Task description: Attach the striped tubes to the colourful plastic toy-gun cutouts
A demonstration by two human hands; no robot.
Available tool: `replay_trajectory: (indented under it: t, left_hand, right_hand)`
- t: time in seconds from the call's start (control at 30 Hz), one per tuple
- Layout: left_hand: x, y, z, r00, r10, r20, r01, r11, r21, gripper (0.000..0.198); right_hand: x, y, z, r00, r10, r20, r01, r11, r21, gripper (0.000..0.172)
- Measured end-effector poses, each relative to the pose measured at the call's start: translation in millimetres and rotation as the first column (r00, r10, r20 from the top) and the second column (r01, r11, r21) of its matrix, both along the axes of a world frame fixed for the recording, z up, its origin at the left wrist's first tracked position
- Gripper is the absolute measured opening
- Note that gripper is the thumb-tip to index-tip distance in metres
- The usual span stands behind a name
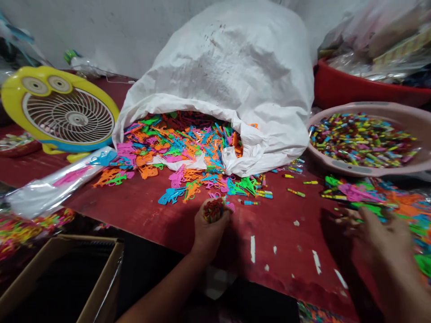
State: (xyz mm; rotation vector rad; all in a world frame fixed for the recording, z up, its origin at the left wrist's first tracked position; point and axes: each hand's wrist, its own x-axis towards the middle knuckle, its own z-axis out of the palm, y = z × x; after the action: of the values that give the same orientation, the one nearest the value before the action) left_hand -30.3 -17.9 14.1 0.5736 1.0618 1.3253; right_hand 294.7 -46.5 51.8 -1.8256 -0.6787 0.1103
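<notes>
My left hand [210,229] is closed in a fist round a bundle of small coloured sticks [213,209], held upright over the red table [161,215]. My right hand [377,231] lies at the right with fingers stretched toward a heap of flat plastic toy pieces [367,195]; it touches or hovers just over them and looks blurred. A big white sack [232,67] lies on its side behind, spilling several orange, blue, green and pink plastic toys [188,148] onto the table.
A pink basin [367,170] full of small coloured sticks stands at right, a red tub [353,87] behind it. A yellow desk fan [63,112] stands at left, beside clear plastic bags [50,188]. An open cardboard box [101,278] sits below the table's edge.
</notes>
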Motion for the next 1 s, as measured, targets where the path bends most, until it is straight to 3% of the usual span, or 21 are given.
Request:
replay_trajectory:
  t: [0.03, 0.1, 0.17, 0.23, 0.3, 0.4, 0.5, 0.67, 0.83, 0.93, 1.0]
  left_hand:
    - [-1, 1, 0.4, 1.000, 0.001, 0.008, -0.001, 1.000, -0.003, 0.023]
    - [-3, 2, -0.5, 1.000, -0.005, 0.018, 0.005, 1.000, 0.000, 0.021]
    - [-3, 3, -2.6, 1.000, 0.005, 0.012, -0.005, 1.000, 0.013, 0.021]
    - [-5, 4, -5.2, 0.999, 0.036, -0.016, -0.035, 0.999, 0.031, 0.021]
    - [-6, 4, -7.6, 0.997, 0.063, -0.043, -0.062, 0.997, 0.035, 0.021]
    - [-8, 4, -9.8, 0.995, 0.084, -0.055, -0.083, 0.996, 0.035, 0.023]
    - [-8, 5, -8.8, 0.993, 0.114, -0.040, -0.113, 0.993, 0.029, 0.025]
    - [-9, 7, -4.9, 0.996, 0.092, 0.015, -0.092, 0.995, 0.022, 0.025]
    - [-9, 7, -12.7, 0.994, 0.109, -0.017, -0.109, 0.994, 0.018, 0.022]
    - [-6, 7, -18.7, 0.992, 0.118, -0.050, -0.115, 0.992, 0.057, 0.021]
    - [-2, 8, -18.1, 0.993, 0.097, -0.063, -0.089, 0.990, 0.108, 0.027]
  right_hand:
    - [-15, 1, -5.4, 1.000, 0.021, -0.020, -0.021, 1.000, -0.012, 0.059]
    - [-56, 4, -19.1, 0.966, 0.260, -0.004, -0.259, 0.960, -0.103, 0.058]
    - [-101, 15, -30.9, 0.796, 0.603, 0.053, -0.581, 0.786, -0.210, 0.037]
    - [-140, 32, -36.2, 0.609, 0.777, 0.160, -0.732, 0.628, -0.263, 0.030]
    - [-168, 54, -35.2, 0.484, 0.827, 0.287, -0.764, 0.559, -0.322, 0.027]
    - [-192, 85, -29.7, 0.355, 0.832, 0.426, -0.671, 0.545, -0.504, 0.026]
    - [-205, 103, -27.8, 0.271, 0.844, 0.462, -0.584, 0.526, -0.618, 0.020]
    - [-197, 96, -29.2, 0.294, 0.837, 0.462, -0.606, 0.537, -0.587, 0.019]
    - [-168, 59, -24.6, 0.518, 0.833, 0.194, -0.784, 0.553, -0.281, 0.024]
    - [-155, 31, -20.5, 0.621, 0.782, 0.052, -0.755, 0.615, -0.228, 0.028]
    - [-149, 14, -18.1, 0.638, 0.769, -0.036, -0.755, 0.615, -0.227, 0.031]
